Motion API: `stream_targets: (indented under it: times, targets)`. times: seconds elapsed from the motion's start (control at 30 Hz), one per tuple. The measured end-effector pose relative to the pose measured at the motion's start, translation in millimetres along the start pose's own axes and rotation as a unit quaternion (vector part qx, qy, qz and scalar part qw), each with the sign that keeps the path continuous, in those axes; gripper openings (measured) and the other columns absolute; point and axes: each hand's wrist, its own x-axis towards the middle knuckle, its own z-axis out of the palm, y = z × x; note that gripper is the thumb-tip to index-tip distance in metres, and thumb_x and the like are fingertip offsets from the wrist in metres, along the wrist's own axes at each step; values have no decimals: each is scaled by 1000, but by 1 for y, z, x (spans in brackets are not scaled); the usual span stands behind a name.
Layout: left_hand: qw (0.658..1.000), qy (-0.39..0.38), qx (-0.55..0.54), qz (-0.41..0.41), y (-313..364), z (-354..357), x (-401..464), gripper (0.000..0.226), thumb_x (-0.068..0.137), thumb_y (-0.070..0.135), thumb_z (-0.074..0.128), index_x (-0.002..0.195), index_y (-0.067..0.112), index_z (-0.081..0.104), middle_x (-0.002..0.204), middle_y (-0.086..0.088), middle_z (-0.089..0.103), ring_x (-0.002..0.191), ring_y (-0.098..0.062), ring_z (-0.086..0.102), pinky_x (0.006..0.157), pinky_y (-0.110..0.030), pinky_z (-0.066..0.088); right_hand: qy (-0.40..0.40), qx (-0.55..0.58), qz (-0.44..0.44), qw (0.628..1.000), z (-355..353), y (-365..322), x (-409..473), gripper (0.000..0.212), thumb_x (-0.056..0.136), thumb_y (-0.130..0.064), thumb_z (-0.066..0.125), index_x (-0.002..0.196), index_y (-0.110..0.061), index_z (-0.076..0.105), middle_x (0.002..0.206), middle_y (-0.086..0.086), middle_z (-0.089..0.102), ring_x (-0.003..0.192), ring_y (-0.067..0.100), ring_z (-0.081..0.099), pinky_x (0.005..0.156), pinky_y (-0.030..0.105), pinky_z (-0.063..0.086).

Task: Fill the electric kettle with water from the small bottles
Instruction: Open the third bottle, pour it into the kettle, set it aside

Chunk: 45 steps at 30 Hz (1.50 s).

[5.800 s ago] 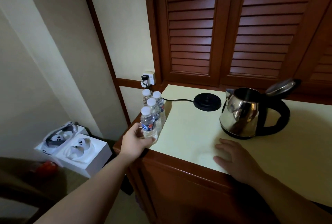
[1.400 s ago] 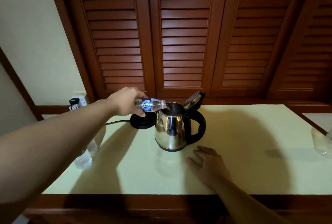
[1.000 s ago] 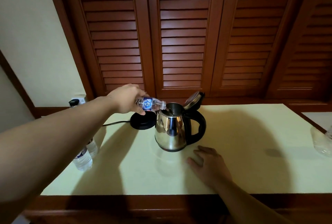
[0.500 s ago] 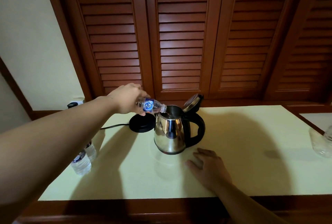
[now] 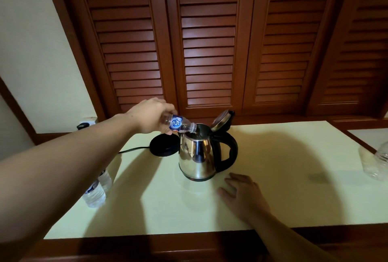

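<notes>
On a pale countertop [image 5: 273, 194], before brown louvered doors [image 5: 207, 41], stands a steel electric kettle [image 5: 196, 156] with its lid [image 5: 222, 117] tipped open. Just left of it, farther back, sits its black base [image 5: 163, 145]. Near the kettle's right, the right hand [image 5: 243, 196] lies flat, fingers spread. The left hand [image 5: 151, 115] grips a small bottle [image 5: 178, 124], tilted with its mouth over the kettle's opening. More bottles [image 5: 96, 190] stand at the near left.

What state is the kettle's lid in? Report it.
Open. The lid stands tipped back above the handle of the kettle, and the left hand holds the small bottle tilted into the uncovered mouth.
</notes>
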Motion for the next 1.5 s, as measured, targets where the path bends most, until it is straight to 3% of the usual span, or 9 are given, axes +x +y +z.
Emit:
stream_targets:
  times: [0.2,0.43,0.77,0.9,1.0,1.13,1.27,1.4,1.5]
  targets:
    - [1000,-1,20,18,-1,-3,5,57,79,56,83,129,33,66,95,9,48,111,-24,54,80,-35,39,-5,2,3,1000,1,1,1,63,90,-67,56,139,-29,63,151,-15,49,143,3,35,118,27,25]
    - [999,-14,35,14,-1,-8,5,65,83,55,79,143,40,57,105,11,46,122,-23,48,91,-39,40,-6,8,6,1000,4,3,1,68,86,-73,53,136,-30,65,149,-15,51,142,2,36,119,27,27]
    - [999,-13,43,8,-2,-6,4,50,83,52,80,127,35,65,101,10,45,115,-22,48,83,-35,34,-19,21,29,999,0,0,0,67,83,-75,53,136,-35,64,149,-19,47,140,5,39,117,25,25]
    - [999,-10,42,-5,-3,-5,1,52,82,51,81,127,31,64,99,7,47,112,-25,53,81,-36,41,-14,35,27,999,0,2,1,71,79,-79,51,128,-32,71,143,-18,55,137,2,43,119,28,31]
    - [999,6,-17,-46,-1,-3,-7,55,81,50,84,128,27,64,101,3,57,103,-25,57,78,-36,45,-5,53,26,998,-1,2,0,60,83,-74,55,122,-32,74,140,-15,58,135,3,46,119,31,33]
    - [983,45,-141,-111,4,9,-22,56,80,46,87,126,23,66,111,3,72,103,-20,68,88,-34,55,-5,47,14,999,0,1,0,73,78,-83,41,127,-36,71,142,-10,59,139,8,43,118,36,36]
    - [959,66,-224,-162,13,31,-39,51,81,46,86,122,25,65,110,3,75,98,-19,71,86,-34,57,-50,-11,-14,999,-3,-3,0,79,74,-83,43,128,-33,71,134,-13,58,130,15,44,112,39,39]
    - [936,93,-279,-193,23,52,-60,45,81,44,86,115,26,65,98,9,73,90,-13,68,72,-21,47,-66,-70,-36,995,-12,-10,0,49,85,-71,53,109,-34,73,104,-16,47,109,12,47,95,37,43]
    - [908,127,-346,-200,38,71,-80,40,80,35,89,110,25,65,90,18,71,78,9,65,66,-4,42,-86,-75,-46,992,-19,-14,-1,32,88,-64,52,86,-32,57,95,-12,46,96,13,49,85,36,46]
